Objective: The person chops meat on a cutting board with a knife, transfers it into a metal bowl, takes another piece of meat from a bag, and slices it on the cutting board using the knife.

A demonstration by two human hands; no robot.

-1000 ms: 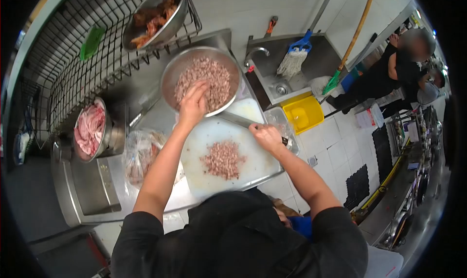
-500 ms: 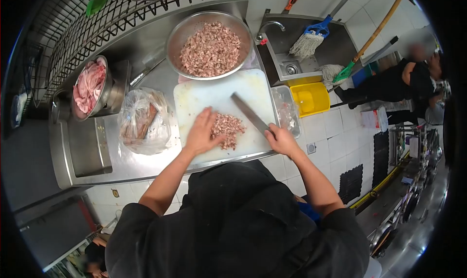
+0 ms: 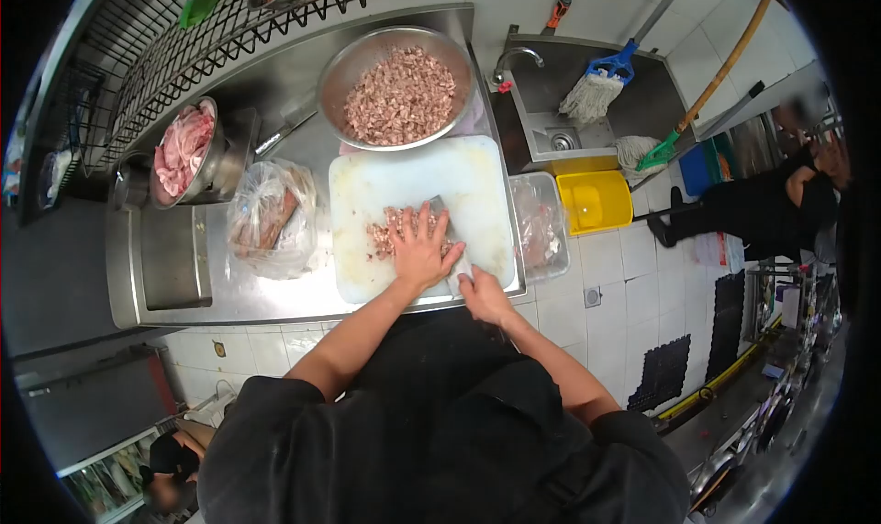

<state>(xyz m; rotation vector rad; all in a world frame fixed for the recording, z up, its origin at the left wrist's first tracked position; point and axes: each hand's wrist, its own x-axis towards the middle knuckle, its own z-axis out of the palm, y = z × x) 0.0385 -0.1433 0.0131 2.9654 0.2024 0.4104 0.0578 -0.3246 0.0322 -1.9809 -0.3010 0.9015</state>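
Chopped meat lies in a small heap on the white cutting board. My left hand rests over this heap with its fingers spread, its right side close against the knife blade. My right hand is closed round the handle of the knife, near the board's front edge. The blade points away from me and is partly hidden by my left fingers. Behind the board stands a large steel bowl holding more chopped meat.
Left of the board lies a plastic bag with meat inside. Farther left, a bowl of meat slices stands by a steel basin. A clear tub, a yellow bucket and a mop are at right. Other people stand nearby.
My right hand has brought the knife left and nearer to me, alongside the meat. My left hand has moved right, from the heap's left edge to over the meat beside the blade.
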